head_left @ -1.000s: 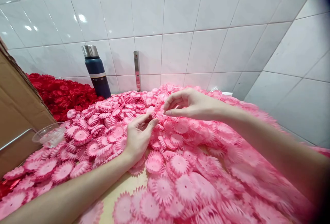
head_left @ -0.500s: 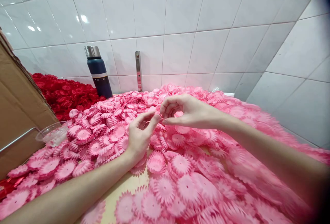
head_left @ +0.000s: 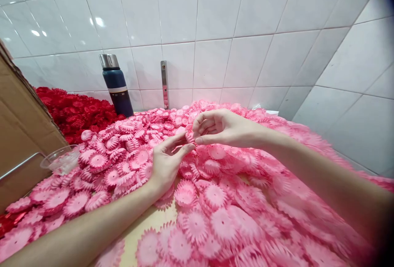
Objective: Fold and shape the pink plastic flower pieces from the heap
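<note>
Over a heap of pink fabric flower pieces, my hands meet near the middle of the view. A small pink fabric flower piece [head_left: 189, 134] with a frilled edge is between the fingertips. My left hand [head_left: 166, 160] holds it from the left, its thumb a little apart below the index finger. From the right, my right hand [head_left: 223, 129] pinches the same piece between thumb and bent fingers. My fingers hide part of it. Round pink flower pieces [head_left: 197, 224] with notched edges and centre holes lie under and around both hands.
A dark blue bottle [head_left: 117, 88] with a steel cap stands at the back by the tiled wall [head_left: 215, 8]. Red flower pieces [head_left: 76, 113] are heaped left of it. A clear plastic bowl [head_left: 58, 158] sits beside a cardboard box [head_left: 23, 127]. A metal strip [head_left: 164, 84] is upright against the wall.
My right hand has closed in slightly, its thumb now on the pink flower piece, which shows more clearly. My left thumb has parted from its index finger. The view has shifted slightly.
</note>
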{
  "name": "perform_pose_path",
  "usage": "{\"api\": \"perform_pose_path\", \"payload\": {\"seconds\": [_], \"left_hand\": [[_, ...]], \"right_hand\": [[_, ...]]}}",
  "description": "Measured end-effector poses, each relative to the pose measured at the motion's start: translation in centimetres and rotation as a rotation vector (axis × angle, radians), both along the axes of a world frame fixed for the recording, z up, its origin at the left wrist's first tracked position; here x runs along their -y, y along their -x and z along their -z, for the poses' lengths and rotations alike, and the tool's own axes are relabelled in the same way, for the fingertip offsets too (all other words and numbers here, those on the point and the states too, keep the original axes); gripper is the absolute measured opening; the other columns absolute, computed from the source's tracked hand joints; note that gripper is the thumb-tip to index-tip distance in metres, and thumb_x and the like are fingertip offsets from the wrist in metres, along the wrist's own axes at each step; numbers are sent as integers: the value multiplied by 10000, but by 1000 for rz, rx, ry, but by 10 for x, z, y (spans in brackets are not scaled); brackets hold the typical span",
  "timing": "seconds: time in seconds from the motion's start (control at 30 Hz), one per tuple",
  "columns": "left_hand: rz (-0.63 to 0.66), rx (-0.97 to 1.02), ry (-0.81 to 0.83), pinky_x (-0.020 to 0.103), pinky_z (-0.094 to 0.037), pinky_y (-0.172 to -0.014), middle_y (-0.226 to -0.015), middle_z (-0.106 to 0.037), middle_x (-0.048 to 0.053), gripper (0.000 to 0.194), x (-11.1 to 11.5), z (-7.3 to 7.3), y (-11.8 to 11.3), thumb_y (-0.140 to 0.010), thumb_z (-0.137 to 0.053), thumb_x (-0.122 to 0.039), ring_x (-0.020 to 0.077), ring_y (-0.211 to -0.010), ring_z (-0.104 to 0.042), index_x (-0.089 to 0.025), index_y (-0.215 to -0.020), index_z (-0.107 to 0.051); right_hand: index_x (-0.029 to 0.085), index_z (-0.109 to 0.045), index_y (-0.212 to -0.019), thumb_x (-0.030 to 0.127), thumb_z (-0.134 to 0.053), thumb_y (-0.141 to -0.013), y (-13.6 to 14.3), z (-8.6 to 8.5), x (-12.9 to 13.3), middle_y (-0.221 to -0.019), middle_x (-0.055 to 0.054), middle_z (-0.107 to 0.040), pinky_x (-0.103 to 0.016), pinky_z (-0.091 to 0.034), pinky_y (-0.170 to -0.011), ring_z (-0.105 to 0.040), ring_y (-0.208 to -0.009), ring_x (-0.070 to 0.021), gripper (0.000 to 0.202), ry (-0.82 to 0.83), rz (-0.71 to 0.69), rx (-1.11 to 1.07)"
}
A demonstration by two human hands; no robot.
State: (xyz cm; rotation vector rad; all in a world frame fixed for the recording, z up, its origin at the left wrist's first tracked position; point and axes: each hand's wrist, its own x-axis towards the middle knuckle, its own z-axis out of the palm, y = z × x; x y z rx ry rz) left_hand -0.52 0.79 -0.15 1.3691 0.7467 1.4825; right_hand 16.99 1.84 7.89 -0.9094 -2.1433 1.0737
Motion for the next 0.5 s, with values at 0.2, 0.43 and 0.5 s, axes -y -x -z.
{"api": "perform_pose_path", "payload": {"seconds": [0.2, 0.43, 0.5], "left_hand": [[-17, -48, 34, 357, -515, -879, -1031, -721, 62, 306, 2, -1, 1, -703, -720, -232, 217, -947, -658, -183, -1005, -710], [12, -71, 30, 330, -532, -832, -958, -740, 52, 270, 2, -2, 0, -717, -707, -241, 203, -885, -669, -179, -980, -723], [0, -77, 31, 307, -540, -785, -920, -747, 45, 260, 2, 0, 1, -721, -704, -248, 185, -827, -672, -186, -973, -726]], "right_hand": [[161, -559, -940, 258, -646, -773, -5, 1, -3, -942, -83, -684, -338, -532, -767, -660, -886, -197, 212, 47, -17, 52], [173, -563, -952, 243, -654, -757, -3, 5, -4, -939, -75, -688, -329, -539, -748, -666, -871, -192, 226, 26, 22, 88], [174, -562, -946, 243, -654, -756, -3, 5, -4, -939, -76, -691, -328, -539, -751, -667, -876, -194, 222, 25, 21, 86]]}}
